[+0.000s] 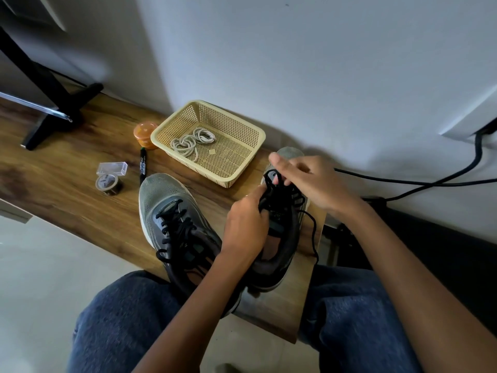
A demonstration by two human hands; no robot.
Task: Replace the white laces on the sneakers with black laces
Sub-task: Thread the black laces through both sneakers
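Observation:
Two grey-green sneakers stand on the wooden table. The left sneaker carries a black lace through its eyelets. The right sneaker has a black lace partly threaded, with one loose end trailing over its right side. My left hand grips the lace at the sneaker's tongue. My right hand pinches the lace higher up near the toe-side eyelets. Coiled white laces lie in a beige plastic basket behind the sneakers.
A black marker, an orange round container, a tape roll and a small clear box lie left of the basket. A black stand sits at the far left. Black cables run along the wall at right.

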